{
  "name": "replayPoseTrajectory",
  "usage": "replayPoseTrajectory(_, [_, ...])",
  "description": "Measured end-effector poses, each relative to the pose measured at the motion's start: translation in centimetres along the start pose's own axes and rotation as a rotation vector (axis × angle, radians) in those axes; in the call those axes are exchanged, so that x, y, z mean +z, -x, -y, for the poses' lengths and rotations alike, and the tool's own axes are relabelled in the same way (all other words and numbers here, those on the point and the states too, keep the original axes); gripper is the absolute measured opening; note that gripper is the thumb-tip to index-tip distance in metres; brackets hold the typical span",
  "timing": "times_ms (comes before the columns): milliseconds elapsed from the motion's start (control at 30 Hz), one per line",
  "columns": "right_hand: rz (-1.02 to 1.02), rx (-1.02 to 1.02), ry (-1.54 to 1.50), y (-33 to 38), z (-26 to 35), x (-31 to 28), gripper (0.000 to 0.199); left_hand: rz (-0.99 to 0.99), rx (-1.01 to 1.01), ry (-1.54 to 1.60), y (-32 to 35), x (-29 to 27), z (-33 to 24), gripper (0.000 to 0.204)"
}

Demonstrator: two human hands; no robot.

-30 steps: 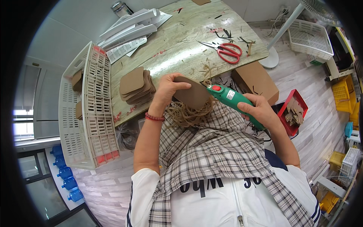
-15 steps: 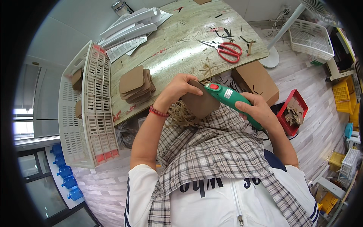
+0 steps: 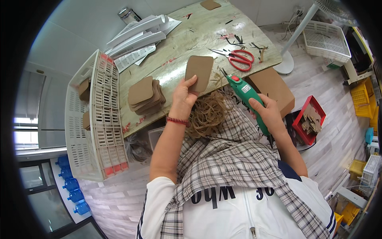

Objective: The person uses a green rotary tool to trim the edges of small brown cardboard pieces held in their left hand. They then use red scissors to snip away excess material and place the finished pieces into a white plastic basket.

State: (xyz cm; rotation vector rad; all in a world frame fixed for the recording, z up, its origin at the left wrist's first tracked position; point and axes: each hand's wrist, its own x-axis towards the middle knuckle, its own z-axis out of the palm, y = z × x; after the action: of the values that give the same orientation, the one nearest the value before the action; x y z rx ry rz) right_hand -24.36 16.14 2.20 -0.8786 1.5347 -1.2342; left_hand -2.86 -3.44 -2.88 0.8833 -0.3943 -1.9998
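My left hand (image 3: pixel 184 96) holds a brown cardboard piece with rounded corners (image 3: pixel 199 72) upright over the edge of the worktable (image 3: pixel 187 40). My right hand (image 3: pixel 269 114) grips a green electric cutting tool (image 3: pixel 248 98) with a red button, its tip pointing toward the cardboard's right edge but apart from it. A tangle of thin cardboard trimmings (image 3: pixel 207 114) lies on my lap, on a plaid cloth (image 3: pixel 234 159). A stack of similar rounded cardboard pieces (image 3: pixel 145 94) sits on the table left of my left hand.
Red-handled scissors (image 3: pixel 238 57) lie on the table's right part. White perforated crates (image 3: pixel 95 119) stand at the left, another white basket (image 3: pixel 326 40) at the far right. A cardboard box (image 3: pixel 274 87) and a red bin of scraps (image 3: pixel 309 119) are on the floor by my right.
My left hand has lifted the cardboard piece away from the tool and up over the table edge. The cutting tool has drawn back slightly to the right.
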Motion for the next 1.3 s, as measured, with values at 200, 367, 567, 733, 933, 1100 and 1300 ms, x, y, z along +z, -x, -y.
replayPoseTrajectory(200, [-0.012,-0.038,0.038,0.3,0.0,1.1,0.035,0.015,0.093,0.320,0.2,1.3,2.6,0.035])
replayPoseTrajectory(367, [-0.048,-0.058,0.039,0.5,0.1,2.0,0.034,-0.053,0.149,0.351,0.4,2.7,3.3,0.034])
replayPoseTrajectory(567, [-0.045,-0.082,0.037,0.4,0.5,2.2,0.033,0.048,0.190,0.294,0.9,3.3,3.7,0.038])
replayPoseTrajectory(733, [-0.046,-0.091,0.047,0.1,0.7,2.3,0.033,0.125,0.220,0.172,1.4,3.2,4.0,0.040])
replayPoseTrajectory(933, [-0.060,-0.100,0.023,-0.6,1.6,2.7,0.033,0.148,0.155,0.104,2.2,3.2,5.3,0.039])
replayPoseTrajectory(1100, [-0.080,-0.081,-0.003,-1.1,1.8,2.4,0.033,0.100,0.153,0.148,2.2,3.5,5.2,0.039])
replayPoseTrajectory(1300, [-0.053,-0.080,0.055,0.3,0.9,3.1,0.036,0.021,0.217,0.445,1.1,3.1,2.9,0.038])
